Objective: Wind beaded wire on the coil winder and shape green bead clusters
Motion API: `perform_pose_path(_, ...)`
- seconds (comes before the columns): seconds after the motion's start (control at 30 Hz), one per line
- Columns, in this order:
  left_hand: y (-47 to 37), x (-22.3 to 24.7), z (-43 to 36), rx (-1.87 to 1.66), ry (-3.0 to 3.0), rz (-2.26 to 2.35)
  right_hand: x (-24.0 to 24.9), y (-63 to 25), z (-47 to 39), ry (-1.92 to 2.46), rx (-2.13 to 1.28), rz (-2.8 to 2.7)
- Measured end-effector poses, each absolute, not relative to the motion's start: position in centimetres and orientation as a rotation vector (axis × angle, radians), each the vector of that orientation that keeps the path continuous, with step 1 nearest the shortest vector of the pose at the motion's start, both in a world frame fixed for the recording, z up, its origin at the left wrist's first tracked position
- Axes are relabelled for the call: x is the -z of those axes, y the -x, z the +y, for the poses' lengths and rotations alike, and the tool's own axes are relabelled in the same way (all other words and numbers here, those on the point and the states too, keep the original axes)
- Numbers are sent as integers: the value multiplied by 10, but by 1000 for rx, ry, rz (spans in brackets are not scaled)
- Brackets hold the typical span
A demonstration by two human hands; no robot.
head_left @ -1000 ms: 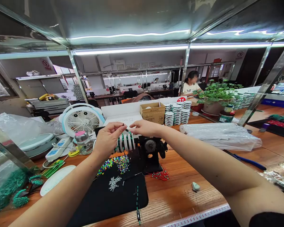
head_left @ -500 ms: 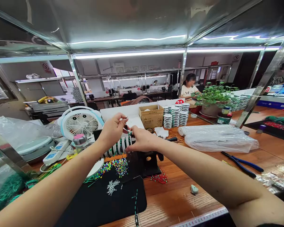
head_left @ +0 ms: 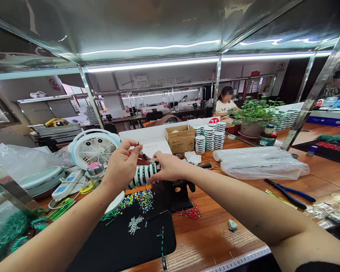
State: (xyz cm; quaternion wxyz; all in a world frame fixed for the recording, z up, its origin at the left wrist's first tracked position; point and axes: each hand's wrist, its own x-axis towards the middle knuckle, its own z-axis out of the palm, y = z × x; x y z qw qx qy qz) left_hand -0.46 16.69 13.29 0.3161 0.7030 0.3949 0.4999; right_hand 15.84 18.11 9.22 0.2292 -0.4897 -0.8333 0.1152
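At frame centre, pinching green-and-black cord narrowly with left hand and clasping white disc-shaped spools with right hand; apparently guiding cord, likely calling for even tension.

one head view, forward and down
from the wearer's head, close over the hands and surface, reaching the room behind; no second view shares it.
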Motion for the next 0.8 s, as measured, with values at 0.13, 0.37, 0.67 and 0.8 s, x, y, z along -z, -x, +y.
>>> perform_pose_path(0.13, 9, -128, 160, -1392, -1889, 1082, -94, -159, 180, 1340, -307, -2320)
perform_pose_path(0.37, 14, -133, 178, -1303, -1682, 1020, -92, -157, 176, 1321, -263, -2301)
perform_pose_path(0.67, 3, -128, 165, -1123, -1839, 988, -88, -154, 170, 1342, -129, -2269)
perform_pose_path(0.8, 2, -127, 169, -1072, -2012, 1008, -89, -156, 170, 1327, -183, -2258)
